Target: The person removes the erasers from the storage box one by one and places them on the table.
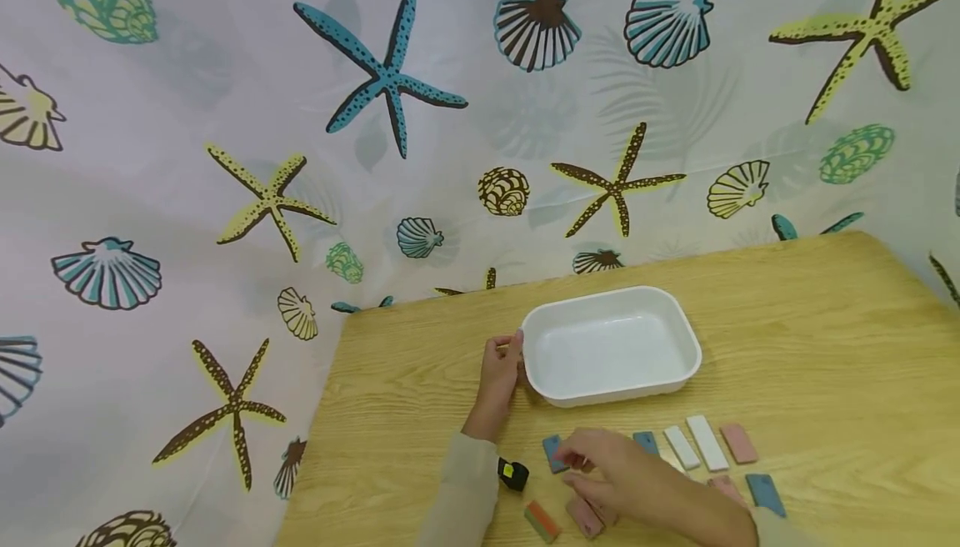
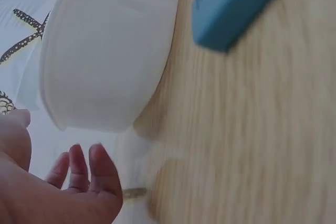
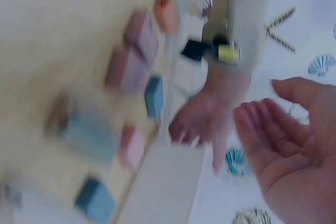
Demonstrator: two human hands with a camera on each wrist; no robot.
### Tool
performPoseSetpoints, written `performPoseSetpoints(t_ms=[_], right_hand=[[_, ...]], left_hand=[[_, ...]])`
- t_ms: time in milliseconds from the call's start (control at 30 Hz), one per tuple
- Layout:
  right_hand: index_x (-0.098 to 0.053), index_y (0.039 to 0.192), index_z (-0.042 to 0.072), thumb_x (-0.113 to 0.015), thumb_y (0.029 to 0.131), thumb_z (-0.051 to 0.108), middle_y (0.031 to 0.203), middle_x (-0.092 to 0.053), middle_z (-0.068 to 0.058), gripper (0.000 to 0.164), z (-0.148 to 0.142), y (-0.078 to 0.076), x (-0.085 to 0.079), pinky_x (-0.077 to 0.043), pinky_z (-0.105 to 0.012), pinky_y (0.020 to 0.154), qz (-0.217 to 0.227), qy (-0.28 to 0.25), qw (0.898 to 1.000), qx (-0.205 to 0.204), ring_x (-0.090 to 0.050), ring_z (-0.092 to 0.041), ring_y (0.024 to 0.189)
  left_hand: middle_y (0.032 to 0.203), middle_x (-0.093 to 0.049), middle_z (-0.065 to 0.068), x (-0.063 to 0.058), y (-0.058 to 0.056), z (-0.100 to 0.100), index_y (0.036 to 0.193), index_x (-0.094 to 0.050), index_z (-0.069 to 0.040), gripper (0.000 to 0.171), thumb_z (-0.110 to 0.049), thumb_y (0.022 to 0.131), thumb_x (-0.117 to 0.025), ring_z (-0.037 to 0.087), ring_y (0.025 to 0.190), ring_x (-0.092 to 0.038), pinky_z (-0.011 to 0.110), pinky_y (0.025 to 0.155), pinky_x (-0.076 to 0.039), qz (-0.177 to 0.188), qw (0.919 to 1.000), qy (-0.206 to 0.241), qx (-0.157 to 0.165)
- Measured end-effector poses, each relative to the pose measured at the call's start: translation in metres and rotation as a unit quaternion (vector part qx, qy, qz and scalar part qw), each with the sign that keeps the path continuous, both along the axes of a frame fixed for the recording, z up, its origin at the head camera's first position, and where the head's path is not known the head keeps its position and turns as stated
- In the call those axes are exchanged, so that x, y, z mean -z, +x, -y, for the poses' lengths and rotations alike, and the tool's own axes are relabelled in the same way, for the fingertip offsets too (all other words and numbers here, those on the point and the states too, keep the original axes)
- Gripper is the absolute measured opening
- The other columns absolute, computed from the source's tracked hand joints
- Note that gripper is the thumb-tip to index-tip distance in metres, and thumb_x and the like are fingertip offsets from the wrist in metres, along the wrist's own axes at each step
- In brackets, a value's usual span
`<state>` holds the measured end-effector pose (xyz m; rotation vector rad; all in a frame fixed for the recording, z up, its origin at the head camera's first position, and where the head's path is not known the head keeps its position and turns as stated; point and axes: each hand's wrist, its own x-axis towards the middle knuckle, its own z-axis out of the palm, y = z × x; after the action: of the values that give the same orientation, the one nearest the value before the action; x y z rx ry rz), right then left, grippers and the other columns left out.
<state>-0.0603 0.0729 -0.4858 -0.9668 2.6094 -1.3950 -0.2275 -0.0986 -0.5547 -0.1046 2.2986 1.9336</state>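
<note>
A white rectangular basin [image 1: 611, 355] stands on the wooden table. At its left end is my left hand [image 1: 501, 368], its fingertips right at the rim; the left wrist view shows the fingers [image 2: 97, 169] loosely bent beside the end wall. Over the small blocks in front of the basin hovers my right hand [image 1: 611, 468], holding nothing, its fingers half bent and thumb apart in the right wrist view. Nearest to it are a blue block [image 1: 555, 454] and a pink block [image 1: 584, 517], eraser-like in shape. Part of the group is hidden under this hand.
Two white blocks [image 1: 707, 442], a pink block [image 1: 739, 444] and a blue one [image 1: 766, 494] lie to the right. An orange and green block [image 1: 542, 520] lies near the left forearm. A patterned cloth [image 1: 450, 197] hangs behind the table.
</note>
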Motion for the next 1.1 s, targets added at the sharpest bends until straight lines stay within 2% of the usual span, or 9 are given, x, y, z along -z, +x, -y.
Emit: performPoseSetpoints(t_ms=[100,200,333,433,600,667,767,967,1100], right_hand=[[-0.058,0.113,0.019,-0.063,0.089,0.016,0.104,-0.059,0.012,0.024,-0.025,-0.005,-0.01,-0.051,-0.025,0.073,-0.084,-0.017,0.996,0.021,-0.058,-0.004,0.089],[-0.056,0.117,0.021,-0.065,0.087,0.012,0.109,-0.058,0.012,0.033,-0.052,-0.011,-0.019,-0.049,-0.025,0.077,-0.13,-0.021,0.991,0.033,-0.056,-0.005,0.094],[-0.056,0.119,0.019,-0.069,0.083,0.007,0.113,-0.057,0.01,0.04,-0.085,-0.014,-0.029,-0.046,-0.02,0.082,-0.15,-0.015,0.987,0.058,-0.056,-0.007,0.1],[-0.058,0.119,0.017,-0.073,0.078,0.003,0.115,-0.058,0.008,0.046,-0.106,-0.011,-0.034,-0.043,-0.016,0.084,-0.166,-0.002,0.982,0.086,-0.056,-0.006,0.102],[-0.058,0.121,0.016,-0.077,0.07,-0.002,0.115,-0.058,0.007,0.058,-0.136,-0.003,-0.03,-0.04,-0.01,0.085,-0.183,0.023,0.975,0.121,-0.055,-0.004,0.103],[-0.058,0.122,0.017,-0.078,0.069,-0.002,0.117,-0.057,0.007,0.06,-0.147,0.001,-0.026,-0.039,-0.01,0.086,-0.182,0.037,0.973,0.134,-0.053,-0.002,0.105],[-0.058,0.12,0.016,-0.079,0.068,-0.002,0.117,-0.057,0.008,0.059,-0.161,0.007,-0.019,-0.038,-0.008,0.085,-0.176,0.057,0.972,0.146,-0.051,0.0,0.105],[-0.062,0.112,0.014,-0.081,0.065,0.0,0.109,-0.06,0.008,0.053,-0.183,0.016,0.005,-0.038,-0.006,0.08,-0.176,0.082,0.968,0.159,-0.055,0.0,0.096],[-0.062,0.11,0.012,-0.08,0.066,0.0,0.104,-0.06,0.012,0.049,-0.198,0.019,0.021,-0.04,-0.006,0.075,-0.163,0.093,0.969,0.162,-0.058,-0.002,0.088]], left_hand=[[0.104,-0.049,0.004,-0.006,0.004,0.011,0.118,-0.046,-0.012,0.053,-0.054,0.088,-0.053,0.017,0.084,-0.051,0.03,0.069,-0.045,-0.066,0.9969,-0.042,0.004],[0.107,-0.049,0.004,-0.021,0.013,0.022,0.119,-0.046,-0.014,0.042,-0.045,0.091,-0.054,0.02,0.089,-0.05,0.031,0.071,-0.045,-0.125,0.9897,-0.068,0.016],[0.105,-0.051,0.008,-0.049,0.032,0.036,0.117,-0.048,-0.009,0.03,-0.026,0.094,-0.056,0.026,0.09,-0.052,0.034,0.074,-0.046,-0.185,0.979,-0.068,0.052],[0.101,-0.055,0.009,-0.057,0.041,0.049,0.115,-0.052,-0.007,0.026,-0.02,0.093,-0.058,0.024,0.089,-0.054,0.036,0.076,-0.047,-0.209,0.9698,-0.088,0.089],[0.103,-0.06,0.005,-0.044,0.046,0.074,0.11,-0.058,-0.012,0.022,-0.025,0.093,-0.059,0.013,0.093,-0.055,0.033,0.081,-0.047,-0.214,0.9462,-0.161,0.181],[0.108,-0.059,0.005,-0.04,0.05,0.082,0.112,-0.058,-0.011,0.024,-0.026,0.093,-0.059,0.015,0.097,-0.054,0.035,0.084,-0.047,-0.211,0.9341,-0.18,0.224],[0.114,-0.057,0.004,-0.038,0.057,0.09,0.115,-0.057,-0.01,0.029,-0.026,0.091,-0.061,0.021,0.102,-0.054,0.037,0.086,-0.046,-0.198,0.9228,-0.191,0.27],[0.117,-0.056,0.007,-0.035,0.066,0.102,0.119,-0.055,-0.006,0.04,-0.033,0.09,-0.061,0.028,0.104,-0.053,0.036,0.087,-0.046,-0.167,0.9138,-0.206,0.308],[0.118,-0.055,0.01,-0.031,0.072,0.105,0.121,-0.054,-0.005,0.041,-0.03,0.09,-0.061,0.028,0.102,-0.053,0.035,0.086,-0.046,-0.158,0.9133,-0.199,0.319]])
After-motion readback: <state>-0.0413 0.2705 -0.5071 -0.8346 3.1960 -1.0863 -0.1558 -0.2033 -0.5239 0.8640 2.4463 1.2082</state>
